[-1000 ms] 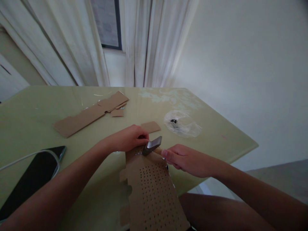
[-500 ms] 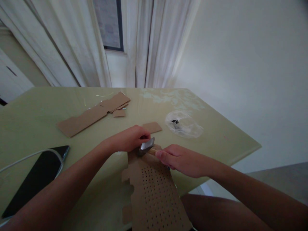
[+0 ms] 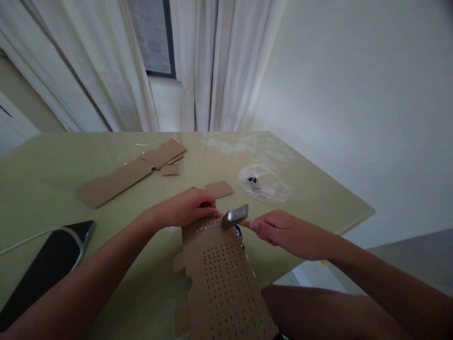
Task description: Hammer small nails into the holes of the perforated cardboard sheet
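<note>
Your left hand lies curled over the far end of the perforated cardboard sheet, fingers pressed together and down on it; whatever sits beneath the fingertips is hidden from you. Your right hand has its fingers wrapped around the handle of a small hammer, and that handle is almost wholly covered by the grip, so only the grey metal head shows, hovering just beside your left fingertips above the sheet's far edge. The sheet lies at the near edge of the table and runs off it toward your lap, its lower end cut off by the frame. A row of pale dots along its far edge is too small to make out, as is a bit of blue just under the hammer head.

Toward the right edge of the table lies a clear plastic bag holding a few small dark pieces, too tiny to identify. A phone with a white cable lies at the near left edge, partly cut off. Cardboard scraps lie toward the far edge.
</note>
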